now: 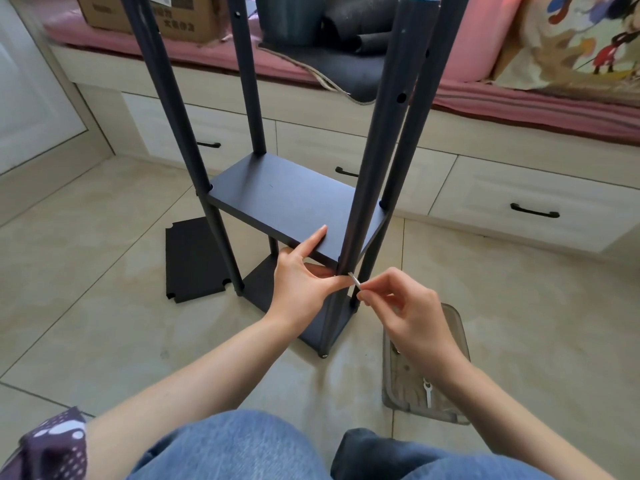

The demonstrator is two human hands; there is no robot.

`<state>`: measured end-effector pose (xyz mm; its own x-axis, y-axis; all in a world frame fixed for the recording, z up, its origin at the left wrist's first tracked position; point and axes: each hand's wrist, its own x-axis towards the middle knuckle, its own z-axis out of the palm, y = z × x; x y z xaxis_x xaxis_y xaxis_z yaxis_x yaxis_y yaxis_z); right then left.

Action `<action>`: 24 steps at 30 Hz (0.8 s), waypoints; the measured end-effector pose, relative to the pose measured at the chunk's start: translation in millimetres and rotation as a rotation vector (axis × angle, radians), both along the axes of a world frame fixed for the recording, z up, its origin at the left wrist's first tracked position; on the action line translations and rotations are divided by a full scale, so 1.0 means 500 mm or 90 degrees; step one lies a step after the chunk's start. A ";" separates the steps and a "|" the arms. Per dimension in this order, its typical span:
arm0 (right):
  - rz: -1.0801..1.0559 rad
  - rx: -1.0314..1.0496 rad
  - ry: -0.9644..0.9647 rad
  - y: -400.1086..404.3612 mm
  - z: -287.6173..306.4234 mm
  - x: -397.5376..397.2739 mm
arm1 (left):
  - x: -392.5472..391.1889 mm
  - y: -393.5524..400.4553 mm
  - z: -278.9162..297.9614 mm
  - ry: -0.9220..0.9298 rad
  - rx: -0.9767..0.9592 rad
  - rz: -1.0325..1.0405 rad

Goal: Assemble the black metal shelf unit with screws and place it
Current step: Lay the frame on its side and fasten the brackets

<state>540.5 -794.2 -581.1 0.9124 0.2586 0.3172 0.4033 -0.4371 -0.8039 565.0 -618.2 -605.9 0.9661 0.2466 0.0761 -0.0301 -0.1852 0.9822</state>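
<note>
A person sits on the tiled floor and puts a small silver screw into the black metal shelf unit.

The black metal shelf unit (298,199), with four round black posts and two flat black boards, stands upright on the beige tiled floor (86,271), in front of the pale wooden drawers with black handles (519,202). The left hand (304,275) grips the near edge of the upper board, forefinger lying flat on top and thumb under it, just beside the nearest post. The right hand (412,313) pinches the small silver screw (355,281) between thumb and forefinger; the screw tip touches this post just under the upper board. Left of the unit, a loose flat black board with notched corners (194,261) lies on the floor. Right of the unit, under the right wrist, is a grey transparent plastic tray (457,341) with a small white wrench (428,393) inside.
</note>
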 end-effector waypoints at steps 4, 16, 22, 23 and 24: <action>-0.014 0.004 -0.033 0.008 -0.004 -0.007 | -0.001 -0.001 0.001 -0.010 -0.012 -0.004; -0.042 0.011 -0.049 0.031 -0.010 -0.002 | -0.005 -0.001 0.001 -0.017 -0.017 -0.005; -0.037 0.023 -0.049 0.036 -0.011 0.003 | -0.006 0.001 0.001 -0.014 -0.034 -0.014; -0.036 0.020 -0.051 0.037 -0.012 0.003 | -0.006 0.001 0.000 -0.013 -0.040 -0.015; -0.036 0.016 -0.053 0.037 -0.014 0.004 | -0.006 0.001 0.000 -0.013 -0.046 -0.016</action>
